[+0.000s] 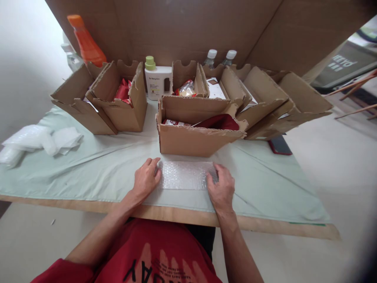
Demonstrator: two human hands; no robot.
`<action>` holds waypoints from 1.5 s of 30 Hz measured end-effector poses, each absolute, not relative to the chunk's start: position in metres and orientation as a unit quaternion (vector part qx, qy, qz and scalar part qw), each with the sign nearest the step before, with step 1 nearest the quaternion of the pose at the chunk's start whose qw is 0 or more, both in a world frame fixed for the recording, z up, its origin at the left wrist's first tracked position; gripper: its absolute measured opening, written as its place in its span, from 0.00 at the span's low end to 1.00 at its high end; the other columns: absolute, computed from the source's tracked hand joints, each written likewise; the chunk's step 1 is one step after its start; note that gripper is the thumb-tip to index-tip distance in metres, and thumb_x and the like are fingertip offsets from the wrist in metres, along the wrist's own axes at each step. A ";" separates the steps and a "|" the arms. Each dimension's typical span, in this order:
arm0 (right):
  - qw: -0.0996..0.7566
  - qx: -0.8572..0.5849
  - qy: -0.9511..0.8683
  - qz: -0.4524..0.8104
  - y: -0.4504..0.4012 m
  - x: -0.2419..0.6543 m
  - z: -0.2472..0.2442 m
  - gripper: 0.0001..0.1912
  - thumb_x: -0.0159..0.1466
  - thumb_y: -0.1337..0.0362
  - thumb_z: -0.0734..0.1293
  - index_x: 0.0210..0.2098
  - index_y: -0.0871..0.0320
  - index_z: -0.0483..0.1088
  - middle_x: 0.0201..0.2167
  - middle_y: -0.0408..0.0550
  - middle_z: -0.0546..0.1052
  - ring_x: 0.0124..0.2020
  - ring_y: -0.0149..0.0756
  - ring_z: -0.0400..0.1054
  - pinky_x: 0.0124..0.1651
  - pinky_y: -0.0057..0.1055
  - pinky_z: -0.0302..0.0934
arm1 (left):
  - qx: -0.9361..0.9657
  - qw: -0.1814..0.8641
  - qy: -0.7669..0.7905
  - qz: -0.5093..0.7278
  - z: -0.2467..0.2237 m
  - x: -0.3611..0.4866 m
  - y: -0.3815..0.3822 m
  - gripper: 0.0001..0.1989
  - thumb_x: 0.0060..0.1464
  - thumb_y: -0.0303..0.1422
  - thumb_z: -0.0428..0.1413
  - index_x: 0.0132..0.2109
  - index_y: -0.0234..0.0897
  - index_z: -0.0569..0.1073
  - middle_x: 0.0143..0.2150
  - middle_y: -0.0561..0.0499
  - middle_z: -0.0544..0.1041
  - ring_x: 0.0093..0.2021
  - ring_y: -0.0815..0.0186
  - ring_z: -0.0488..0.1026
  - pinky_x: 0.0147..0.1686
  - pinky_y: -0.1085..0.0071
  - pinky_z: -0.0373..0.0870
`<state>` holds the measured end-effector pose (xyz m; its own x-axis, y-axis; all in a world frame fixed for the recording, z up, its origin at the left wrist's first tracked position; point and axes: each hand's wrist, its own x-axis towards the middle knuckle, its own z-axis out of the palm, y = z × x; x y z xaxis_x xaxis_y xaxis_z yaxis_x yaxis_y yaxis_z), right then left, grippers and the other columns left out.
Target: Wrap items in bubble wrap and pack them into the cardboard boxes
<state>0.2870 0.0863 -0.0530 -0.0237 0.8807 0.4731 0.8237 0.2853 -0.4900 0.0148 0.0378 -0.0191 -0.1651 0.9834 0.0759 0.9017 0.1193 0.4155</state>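
A clear strip of bubble wrap lies flat on the pale green cloth, in front of the middle cardboard box. My left hand is at its left end, fingers slightly curled and thumb apart from them, touching the edge. At the other end, my right hand has its thumb on top of the wrap and its fingers round the far corner, pinching that end.
Just behind the wrap stands a cardboard box holding packets. More boxes form a row behind, with a white bottle and an orange bottle. Bubble wrap pieces lie left; a dark phone lies right.
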 end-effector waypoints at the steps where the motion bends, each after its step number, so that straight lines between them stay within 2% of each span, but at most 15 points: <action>1: 0.367 -0.596 -0.714 0.021 0.084 0.287 -0.050 0.19 0.68 0.58 0.62 0.55 0.59 0.73 0.53 0.60 0.78 0.52 0.52 0.72 0.53 0.47 0.63 | 0.642 0.099 0.731 0.209 -0.020 0.015 0.035 0.20 0.60 0.26 0.53 0.59 0.36 0.72 0.47 0.42 0.78 0.43 0.57 0.79 0.41 0.64 0.75; 3: 0.367 -0.589 -0.720 -0.002 0.077 0.284 -0.044 0.19 0.69 0.59 0.62 0.57 0.58 0.71 0.55 0.60 0.76 0.54 0.52 0.71 0.54 0.48 0.62 | 0.660 0.068 0.703 0.257 -0.023 0.016 0.030 0.19 0.60 0.27 0.53 0.57 0.35 0.73 0.49 0.41 0.77 0.48 0.55 0.77 0.47 0.60 0.75; 6: 0.342 -0.548 -0.763 0.035 0.066 0.270 -0.041 0.17 0.71 0.61 0.61 0.57 0.55 0.71 0.53 0.56 0.78 0.53 0.49 0.71 0.56 0.46 0.60 | 0.698 0.046 0.655 0.285 -0.027 0.024 0.025 0.18 0.59 0.27 0.53 0.56 0.38 0.73 0.55 0.40 0.76 0.54 0.53 0.74 0.54 0.54 0.73; 9: 0.291 -0.494 -0.815 0.084 0.058 0.251 -0.042 0.16 0.70 0.64 0.60 0.55 0.54 0.73 0.54 0.54 0.78 0.55 0.48 0.69 0.57 0.45 0.59 | 0.744 0.073 0.621 0.236 -0.028 0.036 0.025 0.21 0.59 0.27 0.54 0.59 0.39 0.72 0.61 0.39 0.74 0.61 0.49 0.70 0.58 0.50 0.69; 14: 0.253 -0.491 -0.831 0.069 0.060 0.243 -0.044 0.17 0.71 0.62 0.60 0.56 0.56 0.72 0.59 0.56 0.75 0.58 0.50 0.67 0.57 0.47 0.58 | 0.768 0.091 0.613 0.163 -0.029 0.041 0.027 0.22 0.63 0.31 0.54 0.62 0.34 0.70 0.67 0.36 0.70 0.69 0.45 0.63 0.63 0.45 0.62; 25: 0.256 -0.477 -0.837 0.078 0.062 0.266 -0.048 0.19 0.72 0.57 0.60 0.57 0.57 0.72 0.60 0.56 0.74 0.62 0.50 0.66 0.59 0.47 0.59 | 0.782 0.107 0.592 0.159 -0.032 0.020 0.021 0.23 0.64 0.34 0.54 0.64 0.34 0.70 0.70 0.37 0.66 0.72 0.48 0.59 0.66 0.47 0.59; 31: 0.260 -0.488 -0.831 0.058 0.065 0.248 -0.045 0.17 0.72 0.60 0.60 0.55 0.57 0.73 0.58 0.56 0.76 0.60 0.49 0.67 0.58 0.46 0.59 | 0.766 0.106 0.608 0.180 -0.029 0.031 0.026 0.22 0.63 0.34 0.54 0.62 0.32 0.71 0.69 0.35 0.68 0.71 0.47 0.61 0.66 0.47 0.60; 38: 0.221 -0.475 -0.851 0.039 0.067 0.234 -0.044 0.17 0.73 0.61 0.59 0.56 0.58 0.73 0.61 0.55 0.74 0.62 0.49 0.65 0.59 0.46 0.57 | 0.764 0.090 0.622 0.147 -0.029 0.036 0.028 0.23 0.65 0.37 0.53 0.65 0.35 0.69 0.70 0.38 0.68 0.72 0.45 0.59 0.69 0.37 0.50; 45: 0.245 -0.485 -0.839 0.031 0.065 0.267 -0.048 0.18 0.73 0.57 0.60 0.55 0.59 0.72 0.60 0.56 0.75 0.62 0.49 0.66 0.59 0.45 0.57 | 0.760 0.075 0.627 0.153 -0.032 0.015 0.016 0.23 0.64 0.37 0.54 0.63 0.35 0.70 0.70 0.37 0.67 0.72 0.45 0.59 0.68 0.39 0.51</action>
